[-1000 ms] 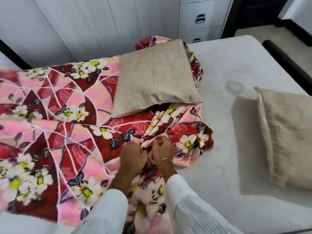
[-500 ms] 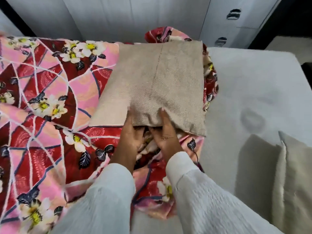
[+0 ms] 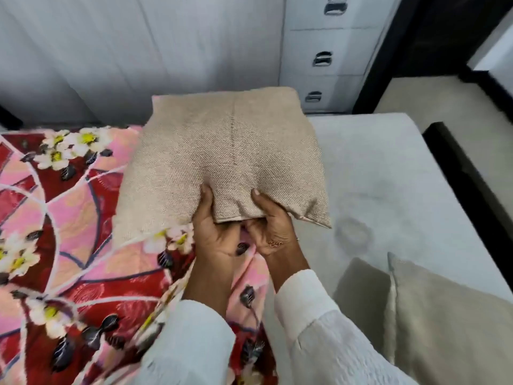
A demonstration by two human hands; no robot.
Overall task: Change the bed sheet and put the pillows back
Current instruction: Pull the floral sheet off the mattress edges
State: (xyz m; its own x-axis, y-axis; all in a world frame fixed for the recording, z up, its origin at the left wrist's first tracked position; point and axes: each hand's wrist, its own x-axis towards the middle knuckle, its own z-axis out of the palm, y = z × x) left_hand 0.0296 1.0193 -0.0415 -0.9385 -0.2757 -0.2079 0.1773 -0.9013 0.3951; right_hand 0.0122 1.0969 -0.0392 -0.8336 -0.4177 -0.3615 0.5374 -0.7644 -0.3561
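Beige woven fabric fills the middle of my view: a square burlap-textured pillow point(image 3: 222, 162), gripped at its near edge by both of my hands. My left hand point(image 3: 215, 230) has its thumb pressed on top of the edge and its fingers point(image 3: 206, 207) curled under; my right hand point(image 3: 270, 225) pinches the same edge just beside it, thumb on top. The pillow sits half over the red and pink floral bed sheet point(image 3: 69, 218), which lies rumpled across the left of the frame, and half over the bare pale grey mattress point(image 3: 388, 176) on the right. A second beige pillow point(image 3: 449, 323) lies at the lower right on the mattress, well apart. White drawers point(image 3: 324, 59) stand at the upper right.
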